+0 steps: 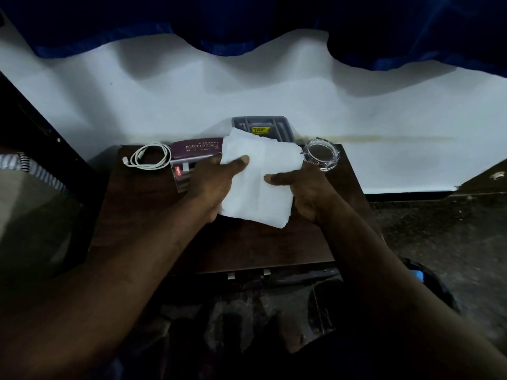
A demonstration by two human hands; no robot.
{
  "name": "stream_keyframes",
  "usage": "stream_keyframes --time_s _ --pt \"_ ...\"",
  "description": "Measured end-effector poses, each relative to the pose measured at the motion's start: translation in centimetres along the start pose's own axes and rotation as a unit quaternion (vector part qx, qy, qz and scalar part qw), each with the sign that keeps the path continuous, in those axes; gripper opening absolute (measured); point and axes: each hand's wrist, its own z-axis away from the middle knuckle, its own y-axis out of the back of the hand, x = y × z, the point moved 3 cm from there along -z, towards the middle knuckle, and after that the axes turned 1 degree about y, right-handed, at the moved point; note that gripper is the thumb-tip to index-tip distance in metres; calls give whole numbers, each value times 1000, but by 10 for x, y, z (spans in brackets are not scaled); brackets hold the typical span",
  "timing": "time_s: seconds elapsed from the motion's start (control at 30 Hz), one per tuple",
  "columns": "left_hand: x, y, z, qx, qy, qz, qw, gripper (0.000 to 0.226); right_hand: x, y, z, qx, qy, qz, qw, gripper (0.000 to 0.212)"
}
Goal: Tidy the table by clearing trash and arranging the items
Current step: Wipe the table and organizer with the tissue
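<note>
White tissue (258,179), between both hands' grip

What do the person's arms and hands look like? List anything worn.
Both forearms are bare all the way into view: no sleeves, watch or bracelets. The left hand and right hand wear no gloves, and no rings show on the visible fingers.

"PRINCE OPTICALS" case (196,148); "cello" pack (179,178)

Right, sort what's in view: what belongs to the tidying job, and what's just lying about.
Job:
white tissue, held by left hand and right hand
coiled white cable
maroon optical case
cello box
glass dish
grey tray

Lying about:
blue curtain
</note>
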Motion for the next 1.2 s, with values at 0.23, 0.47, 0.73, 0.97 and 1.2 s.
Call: stream_keyframes --time_s 0.23,0.47,0.73,0.97,1.2 --pt "-2 -6 -2 15 -14 -46 999 21 0 -1 -5 86 31 100 991 47" --pt "3 -27 8 26 -66 -89 994 20 -14 -25 3 179 185 312 914 25" --pt "8 -37 16 -66 53 172 981 44 -16 -54 13 113 167 194 960 32" --pt "12 -28 2 37 6 99 994 25 -26 -46 11 157 201 123 959 20" --pt "19 -26 -1 -39 67 134 988 31 -24 -26 -4 82 83 132 984 18"
